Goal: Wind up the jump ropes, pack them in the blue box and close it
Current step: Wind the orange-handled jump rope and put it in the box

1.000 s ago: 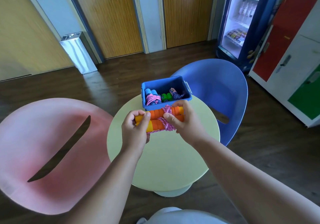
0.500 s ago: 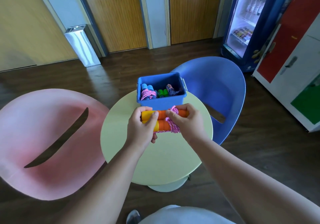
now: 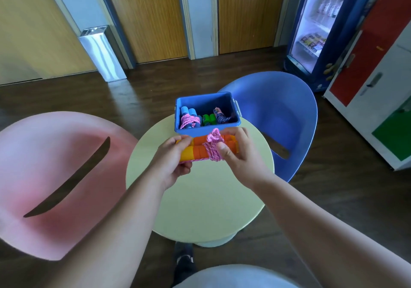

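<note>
Left hand (image 3: 172, 161) still grips the orange jump rope (image 3: 198, 151); right hand (image 3: 239, 154) still pinches its knotted pink cord (image 3: 213, 145). Winding looks done; blue box (image 3: 189, 131) next.

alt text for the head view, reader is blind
A left hand and right hand grip an orange-handled jump rope wound in pink cord over a round table. Behind it, an open blue box holds other wound ropes. A pink chair and blue chair flank it.

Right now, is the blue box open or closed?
Open: no lid covers the blue box; wound ropes show inside it.
</note>
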Demonstrator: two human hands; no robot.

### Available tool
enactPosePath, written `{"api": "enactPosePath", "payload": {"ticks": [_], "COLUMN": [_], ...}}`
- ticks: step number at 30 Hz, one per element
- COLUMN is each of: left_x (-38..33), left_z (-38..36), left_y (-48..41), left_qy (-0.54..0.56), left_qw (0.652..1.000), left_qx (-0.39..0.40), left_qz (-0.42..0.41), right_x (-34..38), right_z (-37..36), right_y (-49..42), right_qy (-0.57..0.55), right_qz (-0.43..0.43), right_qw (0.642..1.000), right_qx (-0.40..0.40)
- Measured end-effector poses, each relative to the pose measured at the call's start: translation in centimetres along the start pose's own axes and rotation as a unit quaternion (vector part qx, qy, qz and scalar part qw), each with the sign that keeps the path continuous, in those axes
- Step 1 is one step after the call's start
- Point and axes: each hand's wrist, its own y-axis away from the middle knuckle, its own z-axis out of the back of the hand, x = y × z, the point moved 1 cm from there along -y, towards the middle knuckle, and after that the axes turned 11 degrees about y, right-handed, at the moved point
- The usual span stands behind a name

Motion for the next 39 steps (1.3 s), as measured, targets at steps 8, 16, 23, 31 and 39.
{"api": "enactPosePath", "payload": {"ticks": [8, 16, 23, 31, 39], "left_x": [-0.1, -2.4, -4.0, -4.0, -4.4], "left_z": [1.3, 2.2, 1.7, 2.8, 2.6], "left_y": [-3.5, -7.6, -9.4, -11.4, -14.5], "left_qy": [-0.200, -0.206, -0.162, -0.211, -0.254], "left_qw": [0.954, 0.957, 0.958, 0.935, 0.948], "left_qx": [0.073, -0.029, -0.032, 0.038, 0.089], "left_qz": [-0.211, -0.202, -0.234, -0.282, -0.169], "right_x": [1.7, 3.2, 3.8, 0.9, -0.2], "right_z": [0.5, -0.6, -2.8, -5.6, -5.6], "right_y": [-5.1, -7.1, -7.7, -8.5, -7.8], "right_qy": [-0.184, -0.019, 0.062, 0.083, 0.234], "right_qz": [-0.321, -0.259, -0.169, -0.247, -0.126], "right_qw": [0.928, 0.965, 0.981, 0.965, 0.964], "right_qx": [0.032, 0.039, -0.077, -0.013, -0.009]}}
